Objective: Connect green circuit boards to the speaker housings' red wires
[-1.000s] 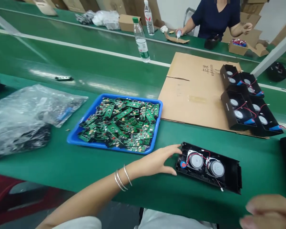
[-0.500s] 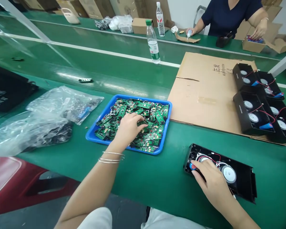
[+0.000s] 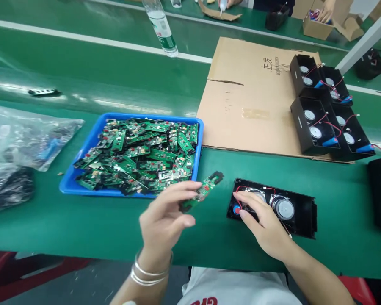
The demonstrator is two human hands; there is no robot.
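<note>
A green circuit board [image 3: 205,190] is held in the fingers of my left hand [image 3: 165,216], just off the right front corner of a blue tray [image 3: 93,192] heaped with similar boards. To the right, a black speaker housing [image 3: 301,216] lies on the green table with two round speakers and red wires inside. My right hand [image 3: 263,222] rests over its left end. The thumb and fingers are spread around a blue cylinder with a red end [image 3: 237,209], the thumb close to it.
Behind lies a flat cardboard sheet [image 3: 235,123] with several black speaker boxes [image 3: 316,127] at its right. Clear plastic bags [image 3: 22,131] are at the left. A water bottle [image 3: 161,31] stands farther back. Across the table, a person's hand [image 3: 327,10] reaches into a small carton [image 3: 317,30].
My left hand has left the tray and come right and nearer with a circuit board. My right hand stays at the housing, its fingers slightly shifted. The view has turned downward and right.
</note>
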